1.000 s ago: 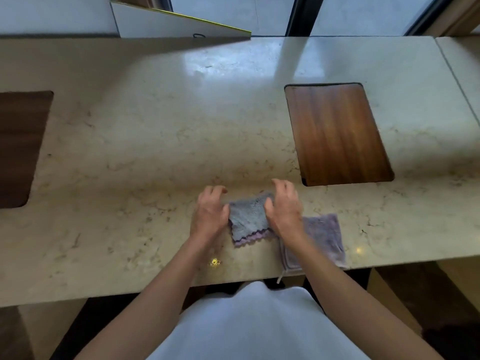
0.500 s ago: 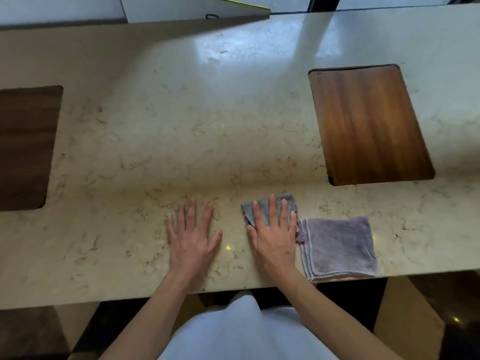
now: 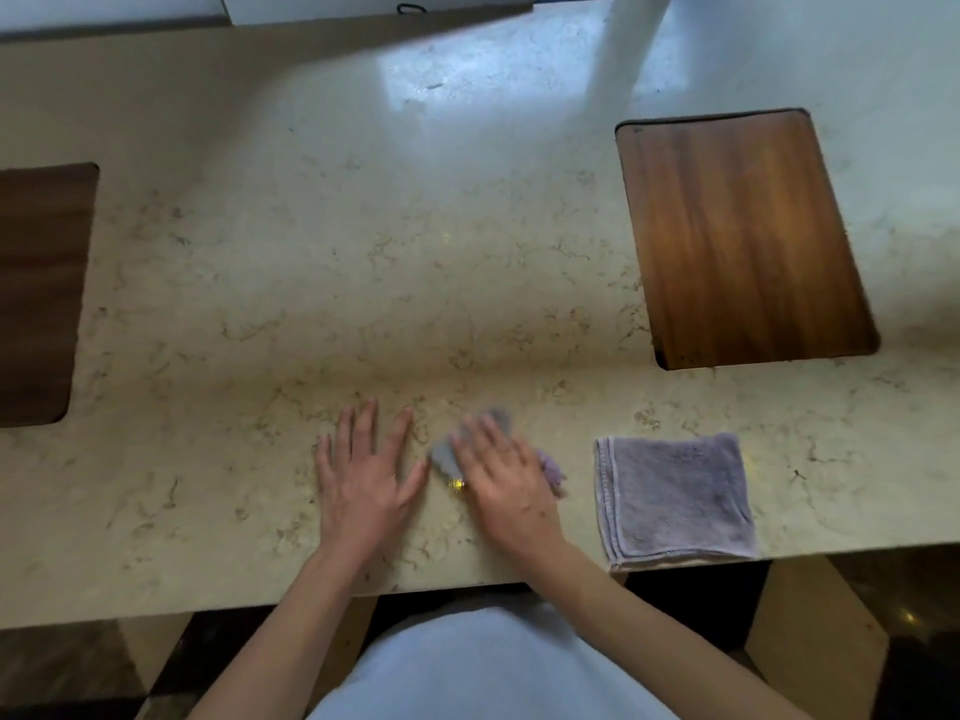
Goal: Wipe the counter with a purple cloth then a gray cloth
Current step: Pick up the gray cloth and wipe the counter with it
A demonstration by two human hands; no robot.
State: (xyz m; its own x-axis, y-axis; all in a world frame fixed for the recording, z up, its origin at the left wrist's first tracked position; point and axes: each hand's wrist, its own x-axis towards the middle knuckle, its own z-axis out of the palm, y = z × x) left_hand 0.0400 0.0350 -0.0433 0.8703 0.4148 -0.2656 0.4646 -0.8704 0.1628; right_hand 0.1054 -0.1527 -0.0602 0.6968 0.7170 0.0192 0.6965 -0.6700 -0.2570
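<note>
My right hand (image 3: 504,485) lies flat, fingers spread, pressing a small cloth (image 3: 444,454) onto the beige marble counter (image 3: 363,252) near its front edge. That cloth shows gray at the hand's left and a purple fringe at its right; the hand hides most of it and is motion-blurred. My left hand (image 3: 363,480) rests flat and empty on the counter just left of it. A larger folded purplish-gray cloth (image 3: 675,498) lies untouched to the right, at the counter's front edge.
A wooden inset panel (image 3: 743,236) sits in the counter at the back right, and a darker one (image 3: 36,293) at the far left. A white box (image 3: 363,5) stands along the back edge. The counter's front edge runs just below my wrists.
Both hands held the small cloth a second ago. My left hand let go and lies flat. My right hand has slid the cloth left, away from the folded cloth.
</note>
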